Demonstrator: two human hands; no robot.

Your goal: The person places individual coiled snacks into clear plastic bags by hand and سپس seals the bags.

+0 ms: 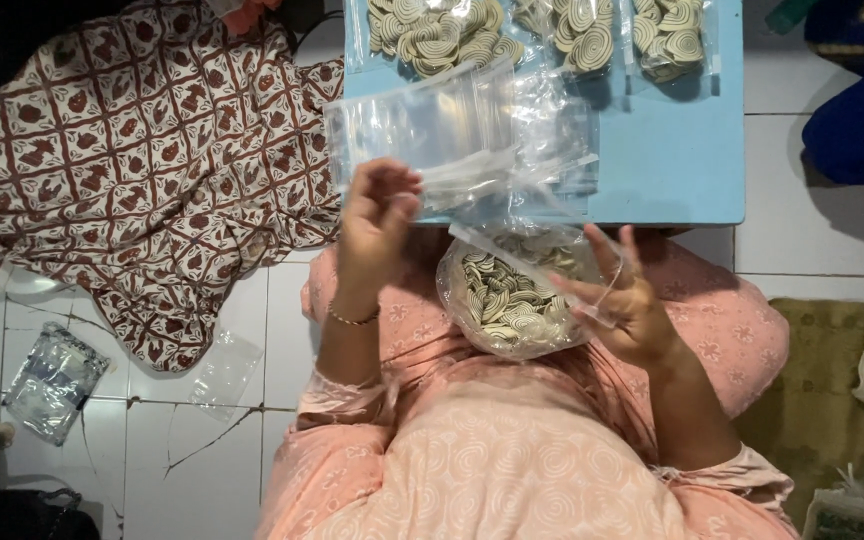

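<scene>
A white tiled floor [822,150], cracked at 7 o'clock, is seen from above, with a low light-blue table [672,150] at 12 o'clock. Filled bags of spiral-patterned snacks [442,35] are laid along the table's far edge, and a stack of empty clear plastic bags [452,130] lies at its near edge. A brown patterned cloth [142,150] is spread at 10 o'clock; a clear packet [52,380] and a loose plastic bag [224,372] lie on the tiles at 8 o'clock. A green mat [822,400] is seen at 4 o'clock. At centre, the left hand [377,220] is raised with its fingers pinched on the edge of the empty bags. The right hand [622,300] is held open-fingered, supporting a filled clear bag of spiral snacks [512,295] above a lap in pink patterned clothing [492,460].
</scene>
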